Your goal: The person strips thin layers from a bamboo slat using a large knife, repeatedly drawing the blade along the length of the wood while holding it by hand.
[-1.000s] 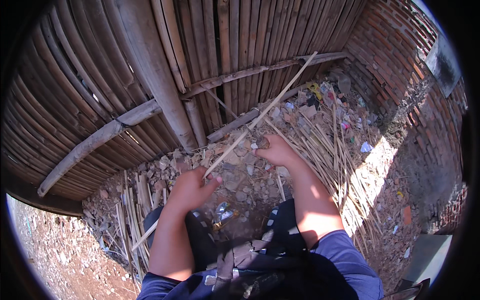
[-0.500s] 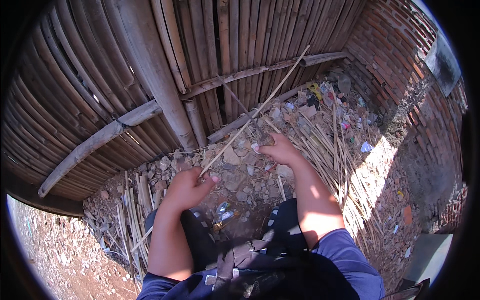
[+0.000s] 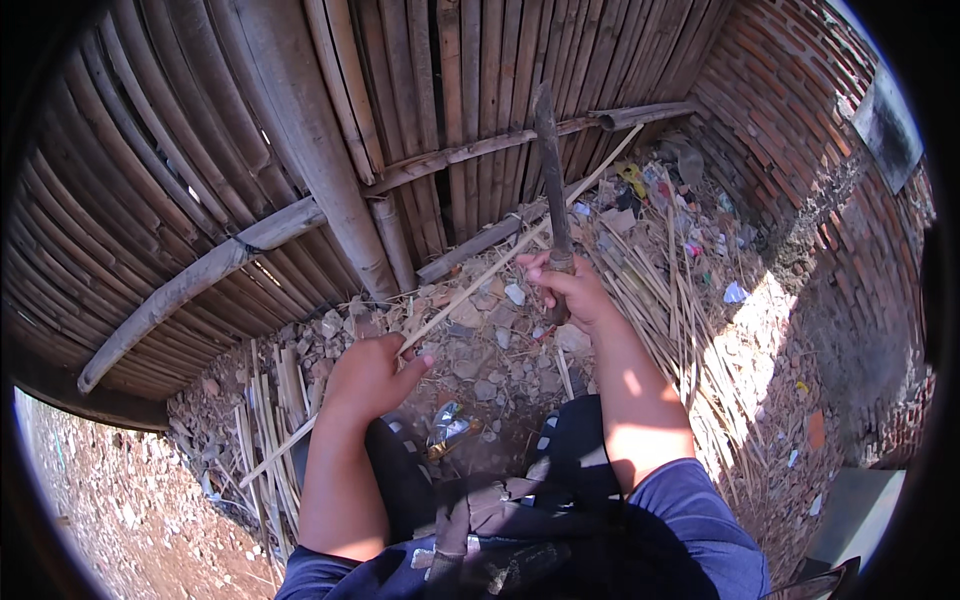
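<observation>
My left hand (image 3: 372,377) is closed round a long, thin pale bamboo strip (image 3: 482,281). The strip slants from beside my left forearm up to the far right, where its tip overlaps the bamboo wall. In my right hand (image 3: 568,290) is a machete (image 3: 551,165) with a dark, worn blade, its handle against my palm and its blade pointing up and away. The blade crosses the view of the strip just above my right hand. Some fingers of that hand are stretched past the handle toward the strip; whether they touch it I cannot tell.
A bamboo slat wall (image 3: 490,70) with a thick post (image 3: 310,140) stands in front. On the right is a brick wall (image 3: 790,120). Bamboo strips lie in a pile (image 3: 690,350) at right and a smaller bundle (image 3: 265,420) at left, over rubble and litter.
The machete has turned from edge-on and leaning left to nearly upright, its flat side showing. The bamboo strip has slid and tilted slightly, its far tip now lower and further right.
</observation>
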The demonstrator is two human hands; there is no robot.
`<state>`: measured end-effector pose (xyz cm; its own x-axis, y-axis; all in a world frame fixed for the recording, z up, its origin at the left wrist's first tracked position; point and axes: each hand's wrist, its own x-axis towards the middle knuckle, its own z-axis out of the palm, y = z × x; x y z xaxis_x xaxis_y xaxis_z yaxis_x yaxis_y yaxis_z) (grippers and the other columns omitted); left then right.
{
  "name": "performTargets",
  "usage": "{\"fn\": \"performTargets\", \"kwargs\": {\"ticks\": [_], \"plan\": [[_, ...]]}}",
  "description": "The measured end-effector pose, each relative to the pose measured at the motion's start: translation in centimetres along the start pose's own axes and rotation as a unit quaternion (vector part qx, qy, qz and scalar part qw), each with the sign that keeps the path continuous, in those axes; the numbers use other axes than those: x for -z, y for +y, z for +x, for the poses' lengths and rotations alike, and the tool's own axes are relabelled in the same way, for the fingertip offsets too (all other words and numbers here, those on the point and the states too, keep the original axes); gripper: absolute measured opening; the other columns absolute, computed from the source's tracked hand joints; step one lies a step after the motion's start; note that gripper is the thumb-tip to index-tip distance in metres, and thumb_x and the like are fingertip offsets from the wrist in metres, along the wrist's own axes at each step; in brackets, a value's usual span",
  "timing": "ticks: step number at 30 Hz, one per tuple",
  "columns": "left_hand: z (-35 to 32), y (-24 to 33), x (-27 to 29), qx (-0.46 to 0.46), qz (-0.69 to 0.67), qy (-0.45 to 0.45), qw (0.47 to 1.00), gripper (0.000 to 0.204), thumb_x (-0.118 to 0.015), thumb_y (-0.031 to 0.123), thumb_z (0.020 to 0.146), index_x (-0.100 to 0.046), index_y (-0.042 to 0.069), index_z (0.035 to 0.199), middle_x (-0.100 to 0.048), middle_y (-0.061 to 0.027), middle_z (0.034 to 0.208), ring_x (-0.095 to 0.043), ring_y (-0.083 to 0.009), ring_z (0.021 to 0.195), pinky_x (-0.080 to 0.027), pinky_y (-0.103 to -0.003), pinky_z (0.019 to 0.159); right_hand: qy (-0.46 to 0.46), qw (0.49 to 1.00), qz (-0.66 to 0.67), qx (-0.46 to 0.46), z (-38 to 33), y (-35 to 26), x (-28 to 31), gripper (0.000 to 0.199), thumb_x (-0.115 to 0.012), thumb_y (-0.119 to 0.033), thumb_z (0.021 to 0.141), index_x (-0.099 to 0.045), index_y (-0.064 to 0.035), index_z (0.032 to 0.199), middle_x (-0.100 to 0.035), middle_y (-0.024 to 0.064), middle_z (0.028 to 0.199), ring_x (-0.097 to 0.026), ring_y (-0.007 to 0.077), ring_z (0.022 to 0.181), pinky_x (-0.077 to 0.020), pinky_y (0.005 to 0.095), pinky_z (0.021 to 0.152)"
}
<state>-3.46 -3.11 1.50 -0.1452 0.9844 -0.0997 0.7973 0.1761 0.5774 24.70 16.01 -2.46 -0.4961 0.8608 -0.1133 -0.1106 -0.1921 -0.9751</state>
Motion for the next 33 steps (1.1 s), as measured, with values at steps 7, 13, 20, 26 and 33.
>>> {"fn": "performTargets", "kwargs": {"ticks": [7,13,20,26,33], "plan": [[0.0,0.7,-0.2,-0.011,0.029,0.026,0.999,0.043,-0.072,0.048,0.091,-0.071,0.004,0.089,-0.068,-0.0207,0.071,-0.070,-0.0435,0.077,-0.055,-0.053,0.073,0.019,1.000,0.004,-0.006,0.0,-0.4,0.6,0.014,-0.074,-0.006,0.088,-0.068,-0.0039,0.100,-0.070,0.0183,0.125,-0.056,0.0082,0.063,-0.0471,0.0270,0.058],[0.2,0.4,-0.2,0.027,0.032,0.052,0.998,0.041,-0.072,0.046,0.091,-0.072,0.005,0.094,-0.070,-0.0203,0.076,-0.072,-0.0420,0.081,-0.056,-0.053,0.075,0.020,0.998,0.049,0.018,-0.5,-1.0,1.3,0.018,-0.071,-0.003,0.084,-0.067,-0.0036,0.102,-0.069,0.0183,0.128,-0.056,0.0100,0.062,-0.0467,0.0274,0.058],[0.3,-0.1,-0.2,0.031,0.048,0.028,0.998,0.041,-0.071,0.046,0.091,-0.072,0.005,0.094,-0.071,-0.0217,0.081,-0.071,-0.0423,0.084,-0.056,-0.054,0.076,0.019,0.996,0.077,0.034,-0.4,-1.5,1.1,0.022,-0.069,-0.003,0.085,-0.068,-0.0046,0.107,-0.062,0.0191,0.142,-0.055,0.0105,0.062,-0.0470,0.0293,0.060],[0.3,0.0,-0.6,0.016,0.091,0.032,0.995,0.043,-0.070,0.048,0.092,-0.072,0.005,0.093,-0.072,-0.0222,0.083,-0.072,-0.0422,0.086,-0.056,-0.054,0.078,0.062,0.996,0.045,0.035,-0.3,-1.4,0.9,0.023,-0.070,-0.003,0.085,-0.069,-0.0028,0.109,-0.067,0.0164,0.131,-0.055,0.0105,0.062,-0.0464,0.0284,0.059],[0.1,0.5,-0.8,0.015,0.064,0.044,0.997,0.042,-0.072,0.048,0.091,-0.073,0.006,0.093,-0.072,-0.0192,0.080,-0.071,-0.0425,0.082,-0.055,-0.053,0.074,0.079,0.996,-0.038,0.007,-0.1,-1.2,1.0,0.024,-0.070,-0.004,0.087,-0.069,0.0000,0.111,-0.071,0.0099,0.101,-0.054,0.0110,0.059,-0.0453,0.0255,0.057]]}}
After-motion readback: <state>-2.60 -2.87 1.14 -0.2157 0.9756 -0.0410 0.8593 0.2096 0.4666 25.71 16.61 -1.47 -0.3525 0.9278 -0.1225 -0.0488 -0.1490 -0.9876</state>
